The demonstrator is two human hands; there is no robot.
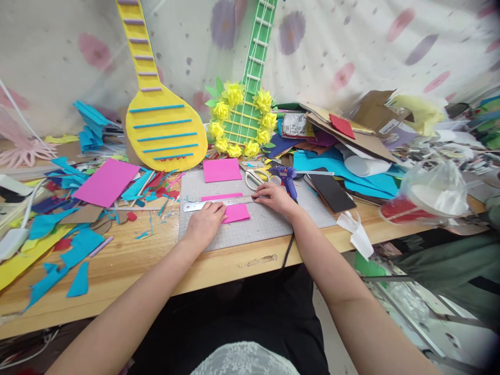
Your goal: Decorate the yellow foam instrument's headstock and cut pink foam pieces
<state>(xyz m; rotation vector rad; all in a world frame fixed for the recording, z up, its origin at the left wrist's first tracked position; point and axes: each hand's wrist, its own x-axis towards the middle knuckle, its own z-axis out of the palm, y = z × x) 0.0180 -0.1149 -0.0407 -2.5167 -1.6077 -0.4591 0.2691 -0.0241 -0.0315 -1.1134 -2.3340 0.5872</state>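
Observation:
A metal ruler [194, 205] lies across a pink foam-like sheet [236, 213] on a grey cutting mat [219, 235]. My left hand [206, 223] presses the ruler down, its fingers close together over the ruler and the sheet's left part. At the ruler's right end, my right hand [274, 199] has its fingers bent and gathered on it; a small dark spot shows at the fingertips, too small to name. Along the ruler's far edge shows a narrow pink strip [222, 197]. A larger pink piece [222, 170] lies farther back, with scissors [255, 178] beside it.
A purple glue gun [287, 178] and a black phone [332, 190] lie right of the mat. Behind stand a yellow paper guitar [166, 133] and a green one with yellow flowers [250, 122]. Blue scraps [80, 247] litter the left; a bagged cup [410, 205] stands right.

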